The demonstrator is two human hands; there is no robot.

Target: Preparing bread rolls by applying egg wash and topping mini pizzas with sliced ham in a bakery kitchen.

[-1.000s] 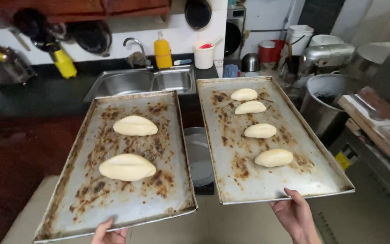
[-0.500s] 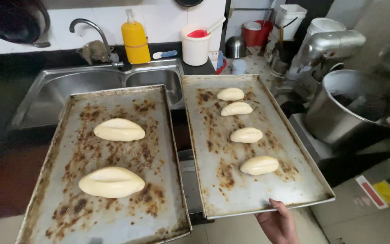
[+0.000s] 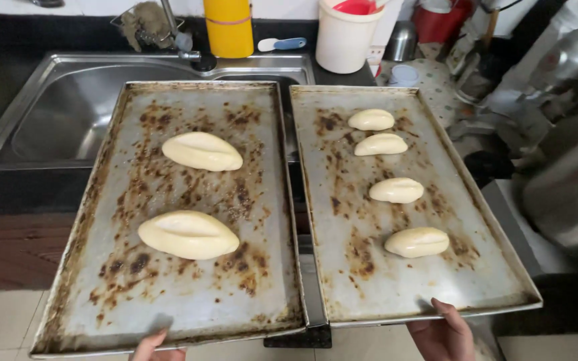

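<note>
My left hand [image 3: 157,347] grips the near edge of a stained metal baking tray [image 3: 102,307] that carries two large pale dough loaves [image 3: 188,234], one behind the other. My right hand [image 3: 444,332] holds the near edge of a second stained tray [image 3: 490,281] beside it, thumb on top. Several smaller dough pieces [image 3: 396,190] lie in a line down that right tray. Both trays are held level and side by side, their inner edges almost touching, above the sink counter.
A steel sink [image 3: 61,113] with a tap lies behind the trays. A yellow bottle [image 3: 229,27] and a white tub [image 3: 344,35] stand on the counter behind. A large steel mixing bowl [image 3: 570,194] and mixer are at the right. Pale floor tiles show below.
The view has moved closer to the sink and counter, and both trays now fill more of the frame. My grip on each tray is unchanged.
</note>
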